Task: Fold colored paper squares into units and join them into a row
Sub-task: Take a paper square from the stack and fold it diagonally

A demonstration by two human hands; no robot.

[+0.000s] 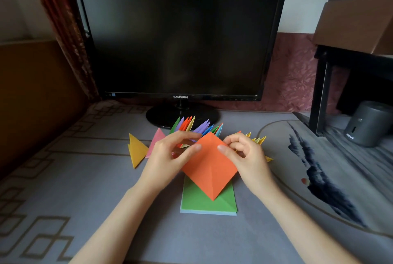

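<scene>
Above green stack, creased orange square, pinched

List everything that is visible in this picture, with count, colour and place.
monitor: one, black, at the back
joined row of units: one, multicoloured, before the monitor
yellow unit: one, yellow, left of the row
pink unit: one, pink, beside it
yellow pieces: several, yellow, right of the row
paper stack: one, green on top, table centre
orange paper square: one, orange, held above the stack
cylindrical device: one, grey, far right
left hand: pinches the square's left corner
right hand: pinches its right corner
</scene>
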